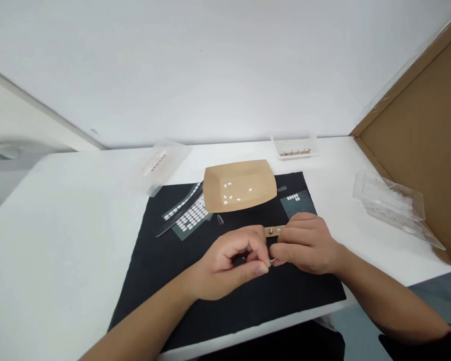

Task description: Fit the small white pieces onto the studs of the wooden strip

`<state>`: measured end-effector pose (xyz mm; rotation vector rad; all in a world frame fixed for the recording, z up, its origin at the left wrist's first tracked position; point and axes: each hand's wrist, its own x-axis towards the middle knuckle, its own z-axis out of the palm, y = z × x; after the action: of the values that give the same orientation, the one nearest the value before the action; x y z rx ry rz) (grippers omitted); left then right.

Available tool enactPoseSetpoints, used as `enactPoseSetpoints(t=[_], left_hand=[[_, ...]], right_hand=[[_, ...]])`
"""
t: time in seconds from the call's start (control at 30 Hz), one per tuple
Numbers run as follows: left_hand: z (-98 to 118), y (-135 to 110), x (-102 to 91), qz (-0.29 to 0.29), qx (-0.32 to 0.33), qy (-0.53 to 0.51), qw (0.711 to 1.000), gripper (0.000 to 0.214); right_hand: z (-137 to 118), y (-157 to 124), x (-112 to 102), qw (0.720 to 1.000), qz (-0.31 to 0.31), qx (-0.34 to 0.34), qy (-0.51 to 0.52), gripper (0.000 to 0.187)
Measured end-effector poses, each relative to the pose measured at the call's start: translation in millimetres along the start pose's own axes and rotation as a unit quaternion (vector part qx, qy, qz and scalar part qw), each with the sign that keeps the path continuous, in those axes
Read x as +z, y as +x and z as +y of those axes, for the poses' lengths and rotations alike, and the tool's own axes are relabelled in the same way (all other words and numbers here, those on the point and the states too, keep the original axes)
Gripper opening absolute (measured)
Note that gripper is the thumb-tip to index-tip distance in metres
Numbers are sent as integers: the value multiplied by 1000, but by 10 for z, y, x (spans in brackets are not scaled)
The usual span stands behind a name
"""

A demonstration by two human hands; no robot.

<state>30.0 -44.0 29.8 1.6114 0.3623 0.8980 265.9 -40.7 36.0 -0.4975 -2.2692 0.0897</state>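
Over the black cloth (225, 316), my left hand (235, 260) and my right hand (304, 243) meet. Thumb and fingertips of the left hand are pinched at a small shiny piece (272, 261), too small to name. The right hand is curled closed, and its fingertips hold the other side of that piece. Just beyond the fingers lies a narrow tan strip (270, 231) with small round metal parts on it; its ends are hidden by both hands. Whether a hand touches the strip, I cannot tell.
A brown paper tray (268, 183) holds several small white tabs. Left of it lie dark sheets of white oval tabs (193, 218) and black tweezers (180, 210). Around them are a plastic bag (165, 163), a small clear tray (295, 153), clear boxes (394, 200) and a cardboard box (417, 125).
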Motion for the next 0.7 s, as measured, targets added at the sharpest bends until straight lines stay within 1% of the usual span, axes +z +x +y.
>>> enactPoseSetpoints(t=[0.17,0.37,0.53,0.63,0.7], left_hand=[[-21,-27,17,9,9,29,1000,15],[-31,-46,27,1,-30,1,1000,20],[-7,-40,26,-19,-40,71,997,32],[3,-29,31,-32,-34,104,994,37],[5,-21,33,-34,-42,116,992,38]], right_hand=[[3,-4,2,1000,0,-1,-1,29],[4,-21,11,1000,3,1,-11,23],[17,-33,30,999,-16,-10,-46,20],[14,-33,36,998,-29,-10,-51,20],[8,-31,37,998,-33,-6,-53,21]])
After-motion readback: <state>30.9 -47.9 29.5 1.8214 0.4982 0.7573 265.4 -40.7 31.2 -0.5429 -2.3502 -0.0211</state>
